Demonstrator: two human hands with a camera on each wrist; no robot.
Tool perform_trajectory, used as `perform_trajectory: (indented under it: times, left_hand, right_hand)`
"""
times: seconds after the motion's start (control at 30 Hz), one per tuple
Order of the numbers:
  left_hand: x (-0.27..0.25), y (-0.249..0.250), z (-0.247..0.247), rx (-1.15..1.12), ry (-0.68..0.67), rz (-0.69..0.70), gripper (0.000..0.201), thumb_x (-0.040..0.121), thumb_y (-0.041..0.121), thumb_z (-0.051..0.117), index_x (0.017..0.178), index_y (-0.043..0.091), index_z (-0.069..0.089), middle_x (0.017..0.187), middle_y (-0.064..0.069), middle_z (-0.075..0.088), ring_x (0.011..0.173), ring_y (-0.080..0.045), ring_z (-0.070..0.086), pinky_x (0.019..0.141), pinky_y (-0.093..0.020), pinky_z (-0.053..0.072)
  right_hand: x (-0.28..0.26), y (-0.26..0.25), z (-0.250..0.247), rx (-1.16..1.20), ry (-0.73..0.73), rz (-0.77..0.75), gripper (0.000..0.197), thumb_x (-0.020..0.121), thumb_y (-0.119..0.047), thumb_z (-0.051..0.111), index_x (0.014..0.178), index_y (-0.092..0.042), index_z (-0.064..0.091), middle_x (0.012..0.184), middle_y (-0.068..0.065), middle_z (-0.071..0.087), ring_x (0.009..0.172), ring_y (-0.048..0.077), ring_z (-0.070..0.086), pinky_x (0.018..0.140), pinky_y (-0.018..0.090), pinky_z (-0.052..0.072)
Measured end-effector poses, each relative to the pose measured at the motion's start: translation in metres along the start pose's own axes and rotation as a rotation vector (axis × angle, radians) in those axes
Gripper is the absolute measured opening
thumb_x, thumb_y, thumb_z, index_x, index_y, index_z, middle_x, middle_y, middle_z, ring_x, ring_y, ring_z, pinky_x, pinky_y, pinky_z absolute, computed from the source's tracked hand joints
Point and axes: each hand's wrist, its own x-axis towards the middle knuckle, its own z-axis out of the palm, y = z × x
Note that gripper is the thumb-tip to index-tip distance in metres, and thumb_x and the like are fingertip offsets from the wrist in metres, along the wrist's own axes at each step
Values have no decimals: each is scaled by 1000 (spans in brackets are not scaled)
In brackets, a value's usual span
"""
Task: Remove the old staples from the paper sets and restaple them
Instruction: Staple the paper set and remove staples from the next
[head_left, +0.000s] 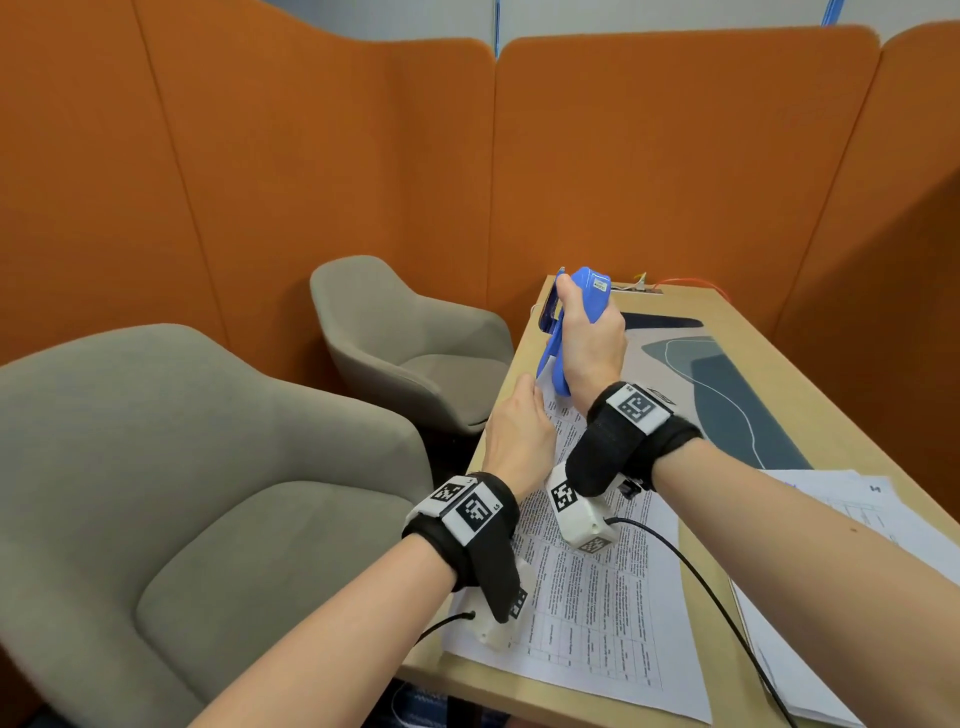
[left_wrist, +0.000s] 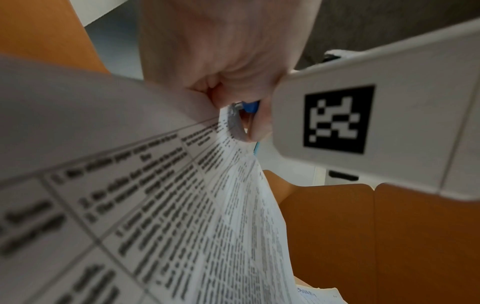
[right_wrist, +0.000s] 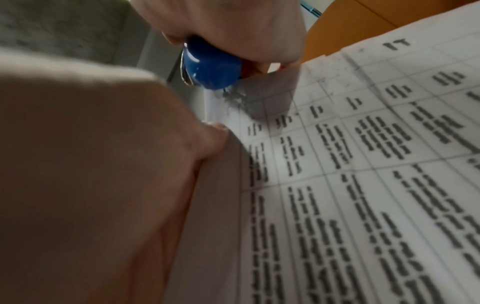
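Paper set (head_left: 587, 587) lies on table (head_left: 727, 332) at near edge, far corner lifted. That corner is pinched by left hand (head_left: 517, 436). Beyond, blue stapler (head_left: 563, 332) is gripped upright by right hand (head_left: 592, 345), nose at corner.
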Motion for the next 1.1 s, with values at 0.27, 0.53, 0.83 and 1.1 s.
perform_trajectory:
  times: [0.27, 0.53, 0.83, 1.1]
  left_hand:
    - [-2, 7, -5, 67, -61, -40, 17, 101, 17, 32, 87, 10, 40, 92, -16, 57, 82, -29, 49, 68, -33, 34]
    - [-3, 7, -2, 59, -80, -55, 20, 101, 21, 32, 90, 10, 45, 97, -16, 61, 89, -32, 57, 72, -38, 41]
    - [-5, 8, -5, 143, -150, -76, 12, 100, 16, 35, 101, 8, 44, 103, -14, 57, 92, -32, 55, 71, -34, 37]
    - [8, -28, -6, 82, -104, -114, 18, 100, 23, 30, 93, 11, 42, 103, -16, 61, 95, -36, 58, 85, -44, 48]
  right_hand:
    - [-2, 5, 4, -67, 5, -65, 36, 85, -51, 57, 86, -16, 61, 80, -2, 62, 76, 18, 57, 70, 27, 41]
    - [1, 9, 4, -98, -42, -85, 32, 88, -49, 56, 79, -18, 54, 75, -2, 57, 66, 13, 49, 59, 21, 38]
    - [-2, 14, 3, -126, -96, -113, 36, 87, -45, 58, 64, -20, 46, 63, -4, 52, 62, 15, 46, 61, 26, 39]
    - [29, -1, -55, 516, -30, 311, 33, 83, -49, 61, 79, -17, 54, 71, 1, 58, 67, 21, 56, 73, 36, 45]
